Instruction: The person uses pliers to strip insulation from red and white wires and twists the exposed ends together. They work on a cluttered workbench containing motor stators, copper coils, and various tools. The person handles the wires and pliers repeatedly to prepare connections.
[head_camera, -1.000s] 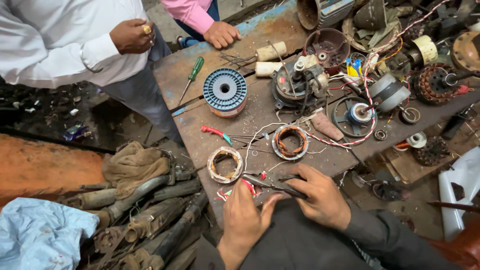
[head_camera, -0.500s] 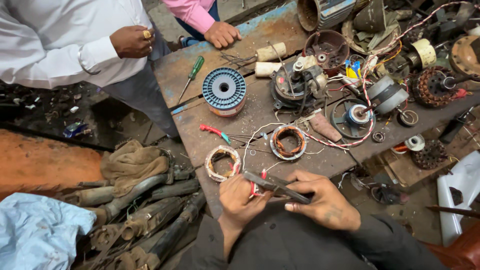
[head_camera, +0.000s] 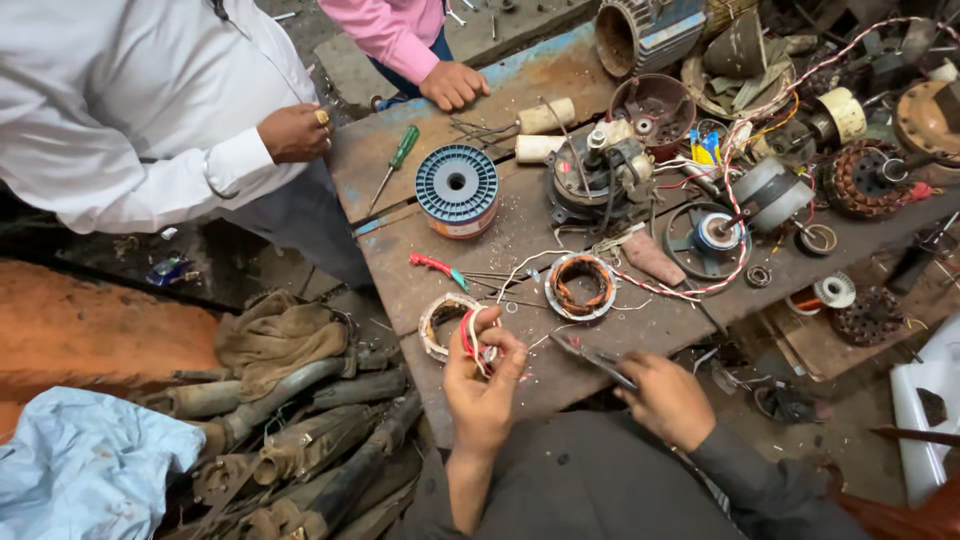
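L hand (head_camera: 483, 372) pinches red/white wires (head_camera: 470, 335) off the coil (head_camera: 445, 322) at the tabletop (head_camera: 560, 370) near edge; grip closed on them. R hand (head_camera: 665, 398) closed round pliers (head_camera: 592, 357). Step looks like lead prep; next likely needs pliers brought onto wires w/ care.

Left hand (head_camera: 483, 378) pinches red and white wires (head_camera: 470, 335) at near coil (head_camera: 447, 325); right hand (head_camera: 668, 398) grips pliers (head_camera: 592, 355) on workbench (head_camera: 520, 225).

Your left hand (head_camera: 483, 378) is covering part of the coil (head_camera: 452, 326). Your right hand (head_camera: 665, 398) is hiding the pliers' (head_camera: 592, 356) handles.
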